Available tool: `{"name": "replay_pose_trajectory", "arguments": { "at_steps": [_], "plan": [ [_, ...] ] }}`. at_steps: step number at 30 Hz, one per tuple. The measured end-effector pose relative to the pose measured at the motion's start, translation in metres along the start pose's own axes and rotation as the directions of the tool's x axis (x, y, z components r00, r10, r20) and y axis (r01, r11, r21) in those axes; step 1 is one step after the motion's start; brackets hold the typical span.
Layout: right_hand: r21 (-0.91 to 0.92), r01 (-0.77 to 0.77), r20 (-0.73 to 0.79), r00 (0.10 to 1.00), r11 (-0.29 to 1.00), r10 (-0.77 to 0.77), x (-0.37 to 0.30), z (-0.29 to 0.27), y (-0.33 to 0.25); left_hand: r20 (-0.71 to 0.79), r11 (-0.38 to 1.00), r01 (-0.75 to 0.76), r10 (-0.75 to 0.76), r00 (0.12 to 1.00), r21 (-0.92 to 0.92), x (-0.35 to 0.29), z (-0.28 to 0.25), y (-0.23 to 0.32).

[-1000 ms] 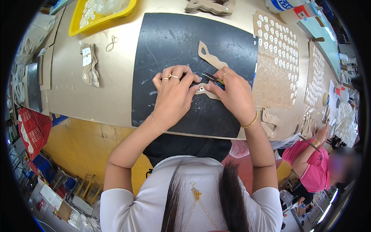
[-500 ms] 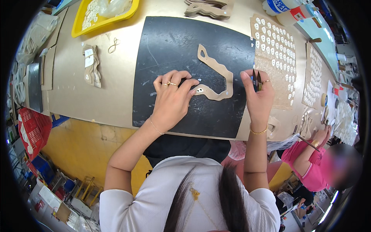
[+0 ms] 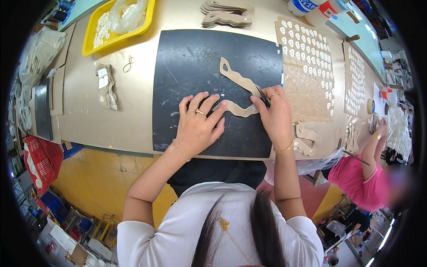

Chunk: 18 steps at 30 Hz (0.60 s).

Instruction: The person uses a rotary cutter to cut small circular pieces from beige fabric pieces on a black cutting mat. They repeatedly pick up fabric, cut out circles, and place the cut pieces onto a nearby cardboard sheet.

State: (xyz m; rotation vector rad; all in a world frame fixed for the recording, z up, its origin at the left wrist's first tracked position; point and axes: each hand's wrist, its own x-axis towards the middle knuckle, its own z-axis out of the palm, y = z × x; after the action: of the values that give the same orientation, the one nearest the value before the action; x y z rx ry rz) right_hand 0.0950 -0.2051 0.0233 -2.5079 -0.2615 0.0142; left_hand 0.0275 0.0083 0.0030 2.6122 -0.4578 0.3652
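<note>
A narrow, wavy tan strip [image 3: 242, 82], probably leather, lies bent into a hooked shape on the black mat [image 3: 191, 58]. It has a cut-out at its far end. My left hand [image 3: 199, 124] rests with fingers spread and its index fingertip pressing the strip's near left end, which it partly covers; the thumb is apart from the strip. At the strip's right bend, my right hand [image 3: 276, 116] is closed around a small dark tool [image 3: 264, 95] with pointed tips. The hand hides part of the bend, and whether it also grips the strip cannot be seen.
Beyond the mat lies a stack of tan pieces [image 3: 227, 15]. A yellow tray [image 3: 151, 20] with white pieces and a bag stands far left, above a bundle [image 3: 106, 86]. Right of the mat is a sheet of white patches [image 3: 307, 104]. A person in pink [image 3: 358, 182] works at right.
My right hand has moved left with the dark tool, from the mat's right edge onto the strip's bend. My left index now covers the dotted white patch, and the thumb has come away.
</note>
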Motion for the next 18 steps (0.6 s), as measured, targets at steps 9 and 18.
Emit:
{"name": "replay_pose_trajectory", "arguments": {
  "at_steps": [9,18],
  "plan": [
    [0.261,-0.123,0.089,0.991,0.957,0.103,-0.019,-0.019,-0.015,-0.004,0.993,-0.093,0.093,0.996,-0.072,-0.008,0.002,0.008],
    [0.339,-0.248,0.081,0.969,0.907,0.235,-0.053,-0.026,0.003,0.093,0.970,-0.074,0.098,0.991,-0.233,-0.013,-0.004,0.015]
  ]
}}
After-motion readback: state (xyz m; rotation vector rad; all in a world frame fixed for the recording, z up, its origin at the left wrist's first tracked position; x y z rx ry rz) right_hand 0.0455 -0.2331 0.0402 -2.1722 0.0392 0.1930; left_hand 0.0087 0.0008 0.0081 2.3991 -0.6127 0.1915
